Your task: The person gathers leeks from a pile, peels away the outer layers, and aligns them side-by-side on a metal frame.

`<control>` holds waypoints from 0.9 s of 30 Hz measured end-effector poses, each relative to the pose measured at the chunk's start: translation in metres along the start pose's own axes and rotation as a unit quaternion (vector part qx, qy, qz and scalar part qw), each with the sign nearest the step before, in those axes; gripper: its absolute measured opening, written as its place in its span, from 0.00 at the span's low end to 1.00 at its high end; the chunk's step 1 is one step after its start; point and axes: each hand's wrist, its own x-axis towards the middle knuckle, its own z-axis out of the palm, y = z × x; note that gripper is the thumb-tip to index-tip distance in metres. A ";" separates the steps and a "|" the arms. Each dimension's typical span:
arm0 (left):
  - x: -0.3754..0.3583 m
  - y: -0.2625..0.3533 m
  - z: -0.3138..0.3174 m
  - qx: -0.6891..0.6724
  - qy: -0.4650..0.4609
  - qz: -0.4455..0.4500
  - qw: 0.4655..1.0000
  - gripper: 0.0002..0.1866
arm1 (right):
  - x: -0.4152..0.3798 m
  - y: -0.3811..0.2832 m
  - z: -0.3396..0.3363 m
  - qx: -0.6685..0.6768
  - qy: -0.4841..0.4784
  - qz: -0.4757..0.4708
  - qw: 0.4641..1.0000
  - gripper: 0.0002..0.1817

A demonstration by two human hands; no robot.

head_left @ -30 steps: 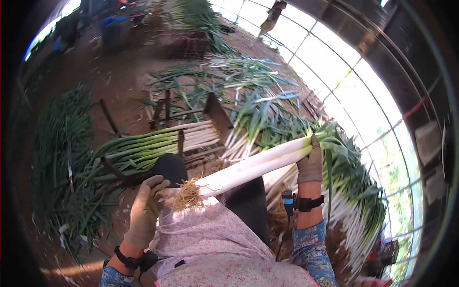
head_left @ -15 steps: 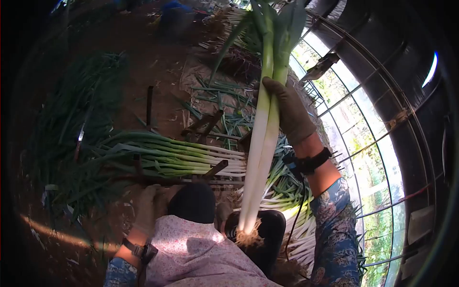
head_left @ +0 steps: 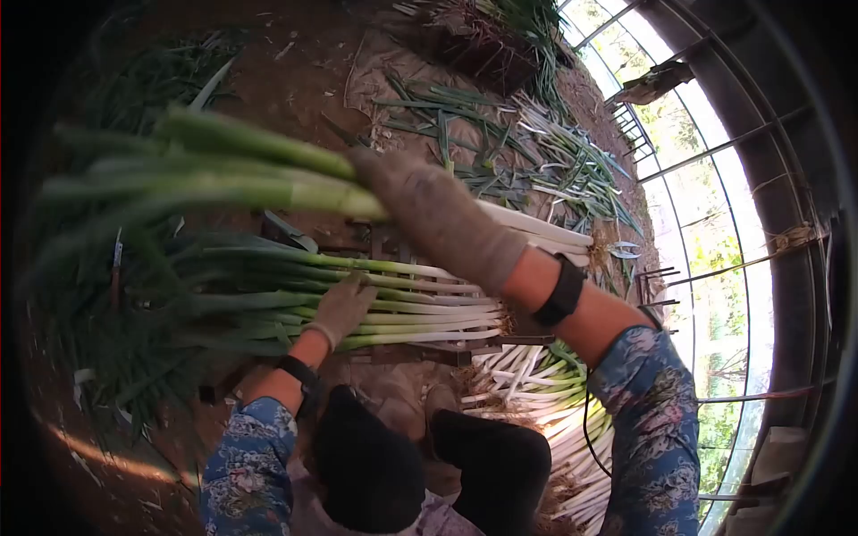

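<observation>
My right hand, in a brown work glove, is closed round a few long leeks. It holds them crosswise above the pile, blurred green leaves to the left and white root ends to the right. Below them, a row of leeks lies side by side on a low metal rack, roots toward the right. My gloved left hand rests on this row, its fingers bent over the green part of the stalks; the fingertips are partly hidden among them.
More leeks are heaped on the ground beside my right leg. Cut leaves litter a ground sheet beyond the rack. A dark crate with leeks stands at the back. A metal-framed clear wall runs along the right.
My right hand has swung the leeks from upright to nearly level, over the row. My left hand has moved from beside my lap onto the row on the rack.
</observation>
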 end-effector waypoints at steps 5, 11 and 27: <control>0.033 -0.050 0.067 0.200 0.036 0.202 0.958 0.18 | -0.029 0.016 0.122 -0.059 -0.032 -0.029 0.997 0.27; 0.055 -0.047 0.075 0.284 0.116 0.212 0.928 0.20 | -0.052 0.033 0.209 -0.038 -0.022 0.030 0.999 0.29; 0.073 -0.040 0.071 0.344 0.013 0.141 0.928 0.19 | -0.116 0.120 0.302 0.072 -0.030 0.052 0.996 0.29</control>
